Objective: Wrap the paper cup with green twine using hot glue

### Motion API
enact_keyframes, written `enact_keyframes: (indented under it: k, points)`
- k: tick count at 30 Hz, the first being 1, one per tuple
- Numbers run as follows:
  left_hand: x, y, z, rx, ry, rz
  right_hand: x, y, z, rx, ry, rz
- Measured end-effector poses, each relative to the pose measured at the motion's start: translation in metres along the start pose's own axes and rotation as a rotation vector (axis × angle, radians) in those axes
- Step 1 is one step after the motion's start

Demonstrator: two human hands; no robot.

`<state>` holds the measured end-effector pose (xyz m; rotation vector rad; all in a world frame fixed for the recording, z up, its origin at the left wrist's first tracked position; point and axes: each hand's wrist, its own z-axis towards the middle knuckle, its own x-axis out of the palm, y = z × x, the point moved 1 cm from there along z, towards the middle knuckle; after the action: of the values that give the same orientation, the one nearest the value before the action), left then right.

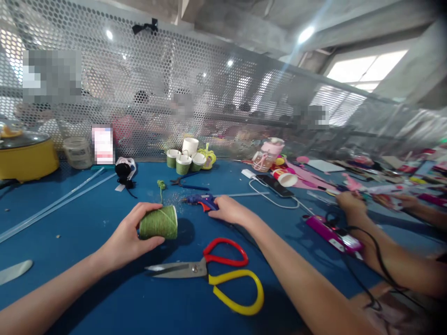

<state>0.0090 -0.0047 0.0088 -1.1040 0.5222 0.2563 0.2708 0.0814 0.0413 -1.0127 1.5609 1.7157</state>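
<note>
My left hand (131,235) grips a small cup wrapped in green yarn (159,223), lying on its side with its white rim facing right. From its top a strand leads up to a little bunch of green yarn (161,184). To the right, my right hand (230,210) has its fingers around the handle of a blue hot glue gun (202,200) with a red trigger; the nozzle points left and a clear glue stick (249,194) sticks out behind. Scissors (199,270) with one red and one yellow handle lie in front, between my forearms.
Behind are pliers (192,185), several green-and-white cups (183,164) and a yellow-green yarn bundle (208,158). Glue sticks (56,201) and a yellow pot (28,156) stand left. Rightward lie a phone (274,185), a purple power strip (331,234) with cables and another person's arm (380,251).
</note>
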Motion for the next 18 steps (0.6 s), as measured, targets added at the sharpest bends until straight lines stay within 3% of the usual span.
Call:
enact_keyframes:
  k: [4, 7, 13, 18]
  points:
    - [-0.002, 0.002, -0.001, 0.01, -0.015, -0.019, 0.016, -0.008, -0.002, 0.044, -0.053, 0.028]
    - [-0.005, 0.003, 0.001, 0.084, -0.034, 0.021, 0.015, -0.006, -0.006, 0.099, -0.044, 0.088]
    - [-0.007, 0.006, 0.003, 0.142, -0.039, 0.07, -0.001, 0.011, -0.028, 0.089, 0.184, 0.625]
    - [-0.005, 0.006, 0.002, 0.068, -0.07, 0.028, -0.002, 0.025, -0.04, 0.105, 0.154, 0.754]
